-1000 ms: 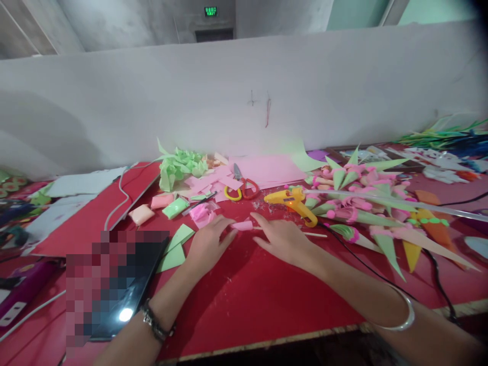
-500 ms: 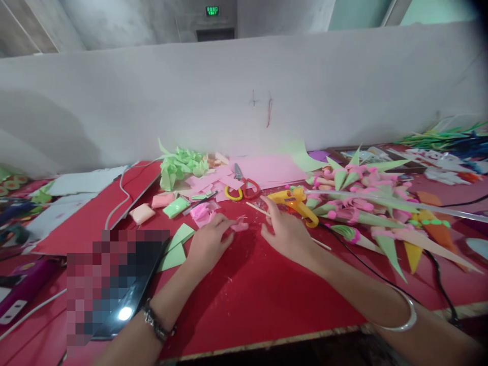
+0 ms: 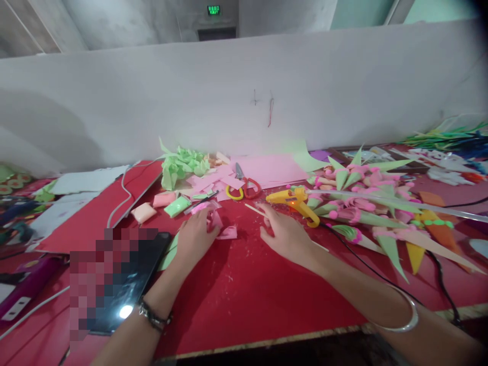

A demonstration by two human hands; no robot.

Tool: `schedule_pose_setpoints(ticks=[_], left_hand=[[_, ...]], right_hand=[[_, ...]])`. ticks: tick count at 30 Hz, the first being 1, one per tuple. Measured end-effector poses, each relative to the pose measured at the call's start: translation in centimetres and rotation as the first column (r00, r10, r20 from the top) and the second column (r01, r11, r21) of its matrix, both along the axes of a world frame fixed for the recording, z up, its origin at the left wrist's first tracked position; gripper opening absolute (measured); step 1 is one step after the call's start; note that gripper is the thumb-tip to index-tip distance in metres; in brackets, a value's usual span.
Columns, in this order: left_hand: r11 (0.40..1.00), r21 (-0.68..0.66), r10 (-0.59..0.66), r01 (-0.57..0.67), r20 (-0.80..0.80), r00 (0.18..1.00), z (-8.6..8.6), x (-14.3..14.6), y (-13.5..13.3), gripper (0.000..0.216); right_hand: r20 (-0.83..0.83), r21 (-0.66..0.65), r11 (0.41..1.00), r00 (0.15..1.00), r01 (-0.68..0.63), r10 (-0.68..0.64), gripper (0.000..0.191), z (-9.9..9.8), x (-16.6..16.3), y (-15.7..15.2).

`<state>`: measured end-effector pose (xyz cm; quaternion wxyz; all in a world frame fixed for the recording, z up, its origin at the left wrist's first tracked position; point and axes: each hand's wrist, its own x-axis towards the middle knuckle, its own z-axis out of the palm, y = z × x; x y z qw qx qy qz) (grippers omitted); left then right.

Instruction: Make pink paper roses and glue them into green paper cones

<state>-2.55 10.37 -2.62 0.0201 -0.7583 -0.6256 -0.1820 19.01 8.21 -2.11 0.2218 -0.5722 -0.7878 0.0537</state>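
Note:
My left hand [image 3: 196, 234] reaches over an opened packet of pink clay [image 3: 215, 221], its fingers curled onto it and partly hiding it. A small flat pink scrap [image 3: 229, 233] lies just right of those fingertips. My right hand [image 3: 284, 234] holds a thin wooden stick [image 3: 255, 210] that runs beneath the palm, with the thumb and forefinger apart. Beyond that hand lies a yellow glue gun [image 3: 293, 199] with a long clear glue stick in its back. Scissors [image 3: 244, 188] with red and yellow handles rest on pink paper.
Pink and green paper cones [image 3: 358, 203] are heaped at the right. Wrapped clay packets [image 3: 177, 206], crumpled green paper [image 3: 183, 165] and pink sheets [image 3: 270, 168] lie farther back. A dark tablet [image 3: 125, 295] is beside my left forearm. A black cord [image 3: 354, 254] trails right.
My left hand has moved left and back from the small pink scrap onto the pink clay packet. My right hand, with the stick, has shifted only slightly left.

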Motion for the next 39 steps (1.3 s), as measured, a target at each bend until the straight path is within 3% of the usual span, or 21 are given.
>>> schedule_pose_setpoints(ticks=[2,4,7,11,15,19,22,27,32,39], left_hand=[[0.996,-0.092,-0.026,0.02,-0.059,0.998,-0.1,0.0,0.0,0.03],[0.995,-0.09,-0.046,0.037,-0.092,0.995,0.0,-0.1,0.0,0.02],[0.998,0.035,-0.042,0.043,-0.034,0.999,0.1,-0.2,0.0,0.016],[0.981,0.193,-0.059,0.021,0.19,0.98,0.8,-0.1,0.0,0.02],[0.986,0.025,-0.158,0.165,0.455,0.876,1.5,0.6,-0.5,0.02],[0.924,-0.077,-0.268,0.374,0.568,0.778,1.5,1.7,-1.2,0.021],[0.877,-0.103,-0.303,0.469,0.638,0.708,1.5,2.2,-1.9,0.029],[0.874,-0.109,-0.287,0.474,0.67,0.684,1.6,2.4,-2.4,0.04],[0.872,-0.087,-0.271,0.482,0.733,0.623,1.4,2.6,-2.2,0.024],[0.883,0.004,-0.35,0.47,0.673,0.652,1.2,2.8,-2.3,0.013]], right_hand=[[-0.009,-0.009,1.0,1.0,-0.018,0.018,0.05,0.1,0.0,-0.1],[-0.018,-0.017,0.999,0.999,-0.028,0.027,0.049,0.2,0.0,-0.1],[-0.04,0.009,1.0,0.999,-0.027,0.028,0.046,0.0,0.0,-0.1],[-0.094,0.073,0.994,0.992,-0.081,0.088,0.037,-0.1,-0.1,-0.1],[-0.155,0.109,0.973,0.964,-0.201,0.217,0.032,0.2,-0.2,-0.3],[-0.174,0.144,0.944,0.932,-0.296,0.319,0.033,0.5,-0.4,-0.5],[-0.141,0.102,0.949,0.94,-0.299,0.311,0.031,0.5,-0.5,-0.4],[-0.122,0.024,0.947,0.939,-0.321,0.321,0.026,0.9,-0.4,-0.4],[-0.089,-0.111,0.936,0.942,-0.333,0.324,0.032,1.4,-0.5,-0.7],[-0.235,-0.173,0.933,0.933,-0.315,0.272,0.031,1.3,-0.7,-0.7]])
